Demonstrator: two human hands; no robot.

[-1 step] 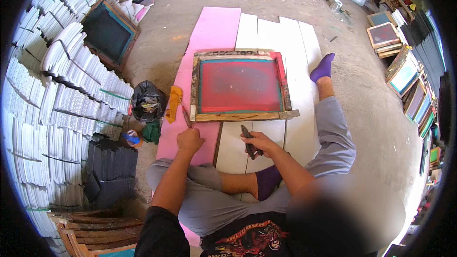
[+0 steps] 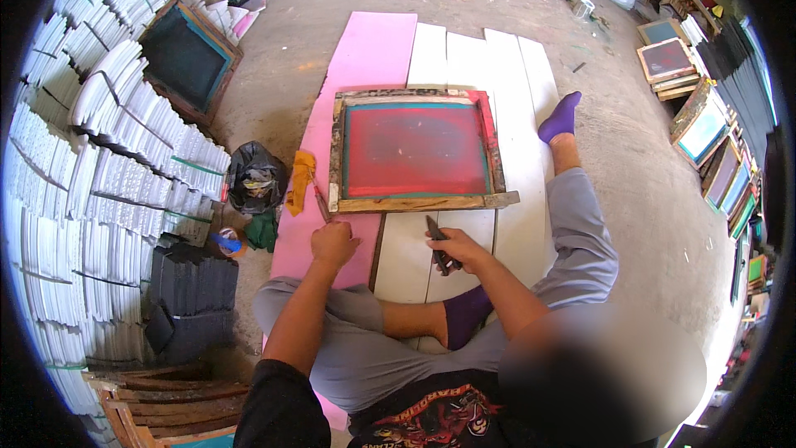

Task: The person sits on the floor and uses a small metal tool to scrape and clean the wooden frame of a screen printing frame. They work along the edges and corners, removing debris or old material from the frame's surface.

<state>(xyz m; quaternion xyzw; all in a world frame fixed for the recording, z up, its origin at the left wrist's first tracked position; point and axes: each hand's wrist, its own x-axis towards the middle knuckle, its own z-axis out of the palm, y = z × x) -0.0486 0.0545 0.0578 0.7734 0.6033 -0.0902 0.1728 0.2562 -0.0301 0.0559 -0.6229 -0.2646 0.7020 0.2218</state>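
- Wood-framed screen (image 2: 417, 149), its red face bordered in teal, is seen from the head view, laid flat mid-scene across a pink board (image 2: 369, 50) and white boards (image 2: 404, 253), just far of both hands.
- Dark pliers (image 2: 440, 257) are gripped in the right hand (image 2: 454, 247), tips pointed to the far side, held apart from the frame's near rail (image 2: 423, 202).
- Left hand (image 2: 332, 243) is set low by the screen's near left corner; a slim reddish tool (image 2: 320, 197) is met at its near end by that hand, though whether it is gripped cannot be told.
- Orange cloth (image 2: 300, 178) is spread on the pink board, left of the screen.
- Plier tips, it is judged, are best kept to the timber and clear of the face, which could be torn by a slip.
- Before any force is put on the rail, the frame should be steadied by the left hand, with the slim tool's point turned away from the face.
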